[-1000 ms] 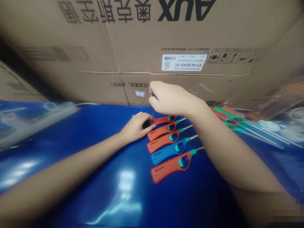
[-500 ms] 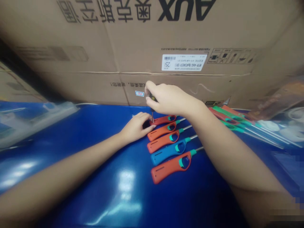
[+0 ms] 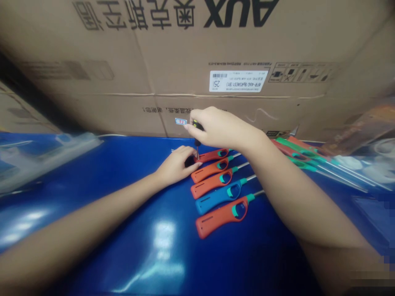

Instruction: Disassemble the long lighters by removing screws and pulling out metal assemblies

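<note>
My right hand [image 3: 212,127] is closed around the dark handle of a screwdriver [image 3: 197,142], held upright. Its thin shaft points down at the butt end of the farthest red lighter [image 3: 212,156]. My left hand [image 3: 177,165] grips that same end, thumb on the near side and fingers on the far side. Nearer me, an orange lighter [image 3: 205,172], a red-orange lighter [image 3: 208,184], a blue lighter [image 3: 214,200] and another red-orange lighter [image 3: 216,218] lie in a row, long-nosed with green triggers. My right forearm hides some of their metal tips.
Behind the blue table [image 3: 129,242] stands a large cardboard box [image 3: 173,61]. To the right lies a pile of more lighters [image 3: 302,154], near a brown package [image 3: 364,127]. Clear plastic [image 3: 70,148] rests at the left.
The fingers of my right hand have shifted on the screwdriver handle, so more of the handle shows. My left hand and the lighters stay in place.
</note>
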{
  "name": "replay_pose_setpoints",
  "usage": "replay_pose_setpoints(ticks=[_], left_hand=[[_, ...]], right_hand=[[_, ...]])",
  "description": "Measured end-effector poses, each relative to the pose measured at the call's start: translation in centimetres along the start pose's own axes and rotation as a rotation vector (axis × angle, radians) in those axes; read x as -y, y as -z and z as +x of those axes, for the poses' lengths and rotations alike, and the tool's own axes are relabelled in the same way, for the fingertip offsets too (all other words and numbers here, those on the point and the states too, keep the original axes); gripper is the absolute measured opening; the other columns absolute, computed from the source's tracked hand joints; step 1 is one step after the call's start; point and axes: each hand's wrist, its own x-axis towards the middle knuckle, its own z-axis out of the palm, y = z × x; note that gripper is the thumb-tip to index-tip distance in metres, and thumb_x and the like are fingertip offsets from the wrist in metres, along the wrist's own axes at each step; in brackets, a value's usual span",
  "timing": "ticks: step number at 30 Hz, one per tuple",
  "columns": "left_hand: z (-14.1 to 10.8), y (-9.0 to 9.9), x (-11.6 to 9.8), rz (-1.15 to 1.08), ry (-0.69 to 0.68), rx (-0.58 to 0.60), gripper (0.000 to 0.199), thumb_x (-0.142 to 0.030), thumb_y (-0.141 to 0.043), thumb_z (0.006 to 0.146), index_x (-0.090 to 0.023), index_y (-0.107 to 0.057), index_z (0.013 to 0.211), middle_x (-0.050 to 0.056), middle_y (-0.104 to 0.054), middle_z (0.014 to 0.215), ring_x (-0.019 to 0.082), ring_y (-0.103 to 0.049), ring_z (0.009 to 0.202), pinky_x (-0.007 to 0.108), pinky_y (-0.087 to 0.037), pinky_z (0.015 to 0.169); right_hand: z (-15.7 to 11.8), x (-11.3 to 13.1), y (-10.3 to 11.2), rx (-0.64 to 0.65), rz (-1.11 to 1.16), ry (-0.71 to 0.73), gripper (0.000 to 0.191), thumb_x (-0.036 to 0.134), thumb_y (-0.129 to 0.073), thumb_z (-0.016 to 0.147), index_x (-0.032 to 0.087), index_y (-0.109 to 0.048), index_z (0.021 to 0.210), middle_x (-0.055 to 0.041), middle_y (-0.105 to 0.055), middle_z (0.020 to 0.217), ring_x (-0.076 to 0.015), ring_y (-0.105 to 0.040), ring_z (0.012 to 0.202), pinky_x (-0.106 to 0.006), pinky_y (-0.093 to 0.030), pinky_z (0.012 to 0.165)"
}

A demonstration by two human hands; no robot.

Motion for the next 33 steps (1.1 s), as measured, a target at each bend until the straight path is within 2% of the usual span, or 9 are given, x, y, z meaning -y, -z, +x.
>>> replay_pose_setpoints(ticks=[3,8,12,17,21,25,30,33], left_hand=[[-0.01,0.03,-0.06,-0.006,-0.003,-0.007,0.011,-0.032,-0.062,0.092,-0.022,-0.059,0.094,0.004,-0.068,0.099,0.023,-0.061,0.095,0.038,-0.049,0.087],[-0.02,0.00,-0.05,-0.010,-0.010,-0.012,0.011,-0.032,-0.063,0.092,-0.021,-0.059,0.094,0.005,-0.068,0.099,0.023,-0.061,0.095,0.039,-0.049,0.088],[-0.02,-0.03,0.02,-0.006,-0.012,-0.011,0.012,-0.032,-0.064,0.092,-0.021,-0.059,0.094,0.004,-0.068,0.099,0.023,-0.061,0.095,0.038,-0.049,0.087],[-0.04,-0.03,0.03,-0.005,-0.008,-0.005,0.011,-0.031,-0.063,0.093,-0.021,-0.059,0.094,0.004,-0.068,0.099,0.023,-0.061,0.094,0.037,-0.049,0.087],[-0.05,-0.04,0.07,-0.010,-0.012,-0.012,0.010,-0.030,-0.064,0.092,-0.021,-0.059,0.095,0.004,-0.067,0.098,0.023,-0.060,0.095,0.037,-0.049,0.086],[-0.05,-0.08,0.11,-0.006,-0.010,-0.008,0.011,-0.031,-0.063,0.092,-0.021,-0.059,0.095,0.004,-0.067,0.098,0.023,-0.060,0.094,0.037,-0.048,0.086],[-0.06,-0.10,0.14,0.001,-0.007,-0.014,0.012,-0.032,-0.064,0.092,-0.021,-0.059,0.094,0.004,-0.067,0.097,0.022,-0.060,0.094,0.036,-0.048,0.085],[-0.07,-0.12,0.16,0.006,-0.004,-0.011,0.012,-0.032,-0.064,0.092,-0.021,-0.059,0.095,0.004,-0.067,0.098,0.022,-0.060,0.093,0.037,-0.048,0.085]], right_hand=[[0.07,0.19,-0.05,0.011,0.029,0.035,0.028,0.029,-0.039,0.095,0.014,-0.059,0.108,-0.0138,-0.069,0.103,-0.0216,-0.059,0.078,-0.032,-0.041,0.068],[0.22,0.09,-0.53,-0.018,-0.032,0.038,0.036,0.042,-0.040,0.096,0.015,-0.060,0.108,-0.0143,-0.069,0.100,-0.0246,-0.060,0.080,-0.034,-0.041,0.069],[0.38,-0.13,-0.84,-0.015,-0.021,0.014,0.039,0.033,-0.038,0.094,0.012,-0.054,0.122,-0.0145,-0.070,0.098,-0.0242,-0.059,0.076,-0.034,-0.040,0.067],[0.43,0.02,-0.73,-0.064,-0.075,0.042,0.036,0.042,-0.040,0.095,0.015,-0.062,0.105,-0.0142,-0.070,0.095,-0.0247,-0.059,0.078,-0.033,-0.037,0.066],[0.20,0.28,-0.46,-0.033,-0.048,0.025,0.031,0.031,-0.041,0.092,0.015,-0.059,0.110,-0.0132,-0.070,0.098,-0.0228,-0.058,0.076,-0.032,-0.036,0.064],[0.12,0.35,-0.31,-0.035,-0.070,-0.004,0.034,0.038,-0.039,0.094,0.015,-0.061,0.105,-0.0145,-0.069,0.095,-0.0242,-0.059,0.077,-0.033,-0.037,0.066],[0.16,0.20,-0.35,-0.024,-0.062,-0.025,0.036,0.032,-0.038,0.093,0.014,-0.058,0.116,-0.0147,-0.070,0.100,-0.0245,-0.059,0.079,-0.034,-0.039,0.068],[0.18,0.13,-0.38,-0.038,-0.082,-0.025,0.039,0.042,-0.041,0.094,0.014,-0.061,0.112,-0.0154,-0.070,0.100,-0.0258,-0.060,0.082,-0.034,-0.039,0.069]])
